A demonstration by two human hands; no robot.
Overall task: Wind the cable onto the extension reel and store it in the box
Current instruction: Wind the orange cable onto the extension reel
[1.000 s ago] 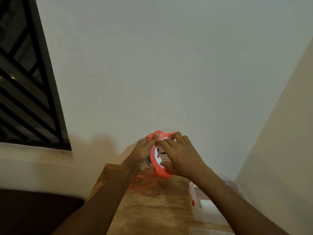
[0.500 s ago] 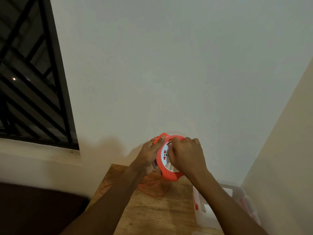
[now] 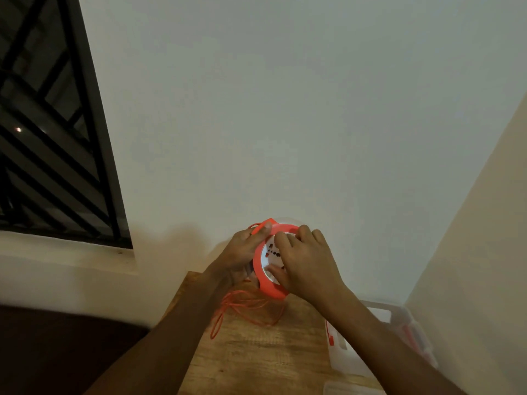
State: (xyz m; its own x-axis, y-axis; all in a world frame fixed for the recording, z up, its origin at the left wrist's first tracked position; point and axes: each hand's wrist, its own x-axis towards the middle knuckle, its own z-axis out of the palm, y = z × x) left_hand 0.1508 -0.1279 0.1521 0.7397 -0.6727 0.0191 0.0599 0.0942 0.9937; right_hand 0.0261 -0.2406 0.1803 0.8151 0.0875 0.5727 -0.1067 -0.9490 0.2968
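Note:
An orange extension reel (image 3: 269,286) with a white socket face is held up above the wooden table (image 3: 256,354), tilted on edge. My left hand (image 3: 242,250) grips its left rim, thumb on the orange handle at the top. My right hand (image 3: 306,265) lies over the socket face, fingers curled on the front and thumb at the lower rim. Loose orange cable (image 3: 245,309) hangs from the reel and lies in loops on the table. A clear plastic box (image 3: 345,354) with a red latch stands open at the table's right.
A white wall rises right behind the table, and a cream wall closes the right side. A barred dark window (image 3: 51,138) with a sill is at the left. A clear lid piece (image 3: 342,390) lies at the table's near right edge.
My right hand has shifted around the reel's face, from fingers gripping near the top to spread lower across it. The cable loops on the table have changed shape. The camera has drifted.

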